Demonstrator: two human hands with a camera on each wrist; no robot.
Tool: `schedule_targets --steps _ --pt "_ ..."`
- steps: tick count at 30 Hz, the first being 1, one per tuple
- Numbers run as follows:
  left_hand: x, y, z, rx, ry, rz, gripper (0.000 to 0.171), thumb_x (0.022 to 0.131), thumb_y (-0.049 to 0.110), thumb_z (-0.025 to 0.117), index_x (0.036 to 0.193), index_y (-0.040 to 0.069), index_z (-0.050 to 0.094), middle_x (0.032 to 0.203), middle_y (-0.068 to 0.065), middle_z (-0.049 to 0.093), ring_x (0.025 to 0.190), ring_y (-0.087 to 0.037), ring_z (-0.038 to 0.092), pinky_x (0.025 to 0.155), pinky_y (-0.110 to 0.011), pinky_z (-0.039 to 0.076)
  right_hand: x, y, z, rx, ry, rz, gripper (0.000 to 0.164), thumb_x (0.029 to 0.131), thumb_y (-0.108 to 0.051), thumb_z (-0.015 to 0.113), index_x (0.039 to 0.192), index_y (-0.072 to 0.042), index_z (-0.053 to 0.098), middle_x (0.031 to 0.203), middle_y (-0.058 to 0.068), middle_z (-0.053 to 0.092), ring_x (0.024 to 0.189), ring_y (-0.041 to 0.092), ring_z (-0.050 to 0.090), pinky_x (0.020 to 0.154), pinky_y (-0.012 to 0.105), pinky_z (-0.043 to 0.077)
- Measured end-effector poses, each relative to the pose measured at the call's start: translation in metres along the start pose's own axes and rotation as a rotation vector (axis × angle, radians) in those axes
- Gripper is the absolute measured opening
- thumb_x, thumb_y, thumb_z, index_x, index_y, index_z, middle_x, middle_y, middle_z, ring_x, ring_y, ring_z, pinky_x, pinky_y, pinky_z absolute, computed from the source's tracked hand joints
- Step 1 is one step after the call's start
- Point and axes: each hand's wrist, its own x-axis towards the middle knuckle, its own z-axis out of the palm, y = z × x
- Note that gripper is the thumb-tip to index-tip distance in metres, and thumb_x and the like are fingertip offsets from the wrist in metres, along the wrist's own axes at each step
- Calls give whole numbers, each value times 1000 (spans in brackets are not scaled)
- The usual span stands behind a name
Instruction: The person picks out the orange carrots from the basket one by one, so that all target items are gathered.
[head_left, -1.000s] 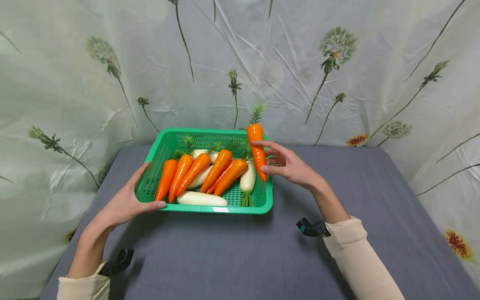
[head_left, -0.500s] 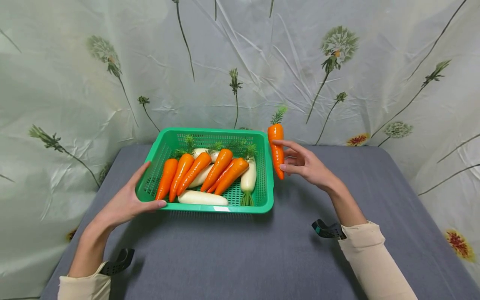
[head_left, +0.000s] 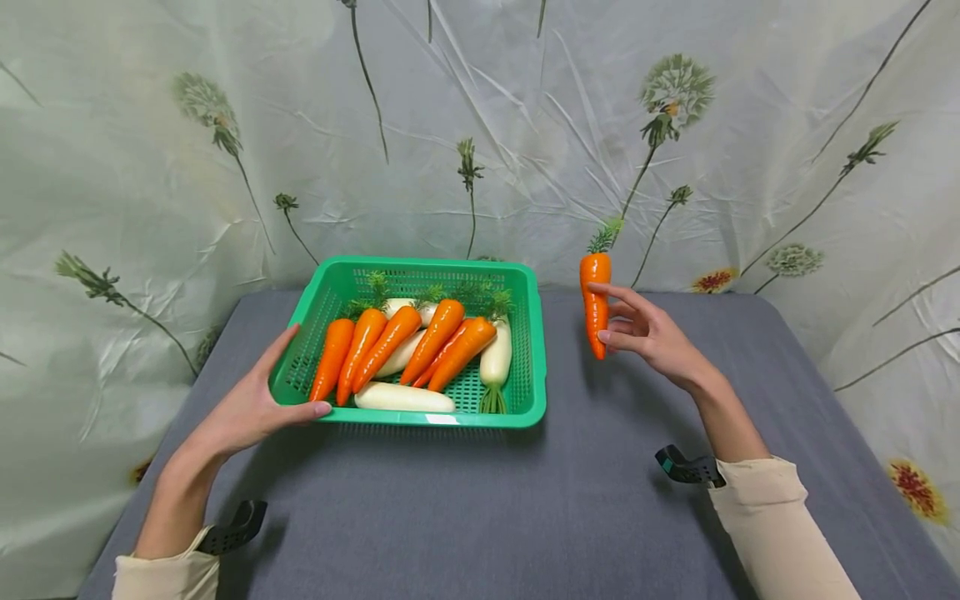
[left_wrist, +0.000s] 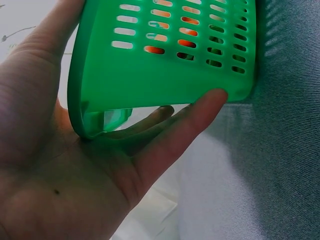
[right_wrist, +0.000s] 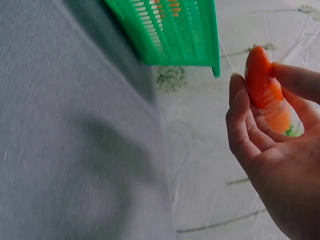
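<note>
Where fingers (head_left: 621, 293) pinch it, the green-topped carrot (head_left: 595, 310) shines orange.

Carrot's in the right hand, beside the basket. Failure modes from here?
1. The right hand grips the carrot with its fingertips; the glossy surface might slip, dropping it onto the gray cloth.
2. The left hand spans one corner of the green perforated basket; uneven pressure could slide it.

Beige sleeves (head_left: 780, 525) w/ cuffs (head_left: 757, 482), blk curved wrist mounts (head_left: 238, 527), teal patch (head_left: 667, 465) on R mount
</note>
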Motion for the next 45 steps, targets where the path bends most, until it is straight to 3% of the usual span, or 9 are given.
schedule_targets --steps 7,18,27,34,39,45 --pt "0 0 1 6 3 -4 125 85 36 86 168 34 -6 169 -30 20 139 -45 37 108 -65 34 -14 9 -19 -11 21 -11 67 103 -3 62 163 -15 36 132 0 58 109 6 65 83 26 60" --pt "-1 0 -1 0 -6 -9 125 85 36 86 168 35 -7 171 -29 18 142 -45 34 110 -66 32 -35 22 -38 46 57 46 69 103 -1 61 164 -15 33 143 -5 48 102 4 70 84 20 58" --pt "1 -1 0 -7 -9 -12 125 85 35 86 168 36 -7 172 -27 17 145 -45 31 111 -67 31 -53 34 -58 -26 133 127 73 103 -4 63 166 -20 29 136 -10 45 98 0 70 81 20 58" --pt "1 1 1 -20 -12 -13 123 86 36 85 167 38 -8 171 -28 17 144 -45 32 111 -67 30 -66 48 -76 -26 170 126 75 101 2 63 165 -20 31 134 -11 48 94 1 70 79 19 57" --pt "-1 1 0 -21 -16 -21 124 86 35 85 167 39 -9 171 -29 15 144 -46 31 111 -67 30 -73 59 -83 -74 182 148 75 100 1 64 164 -22 33 137 -20 43 94 -1 69 77 20 57" --pt "-1 0 -1 -14 -20 -26 123 86 36 85 167 40 -9 172 -28 15 145 -46 31 111 -67 30 -76 69 -83 -57 168 151 74 100 2 64 164 -21 33 137 -19 43 96 -1 70 77 21 57"
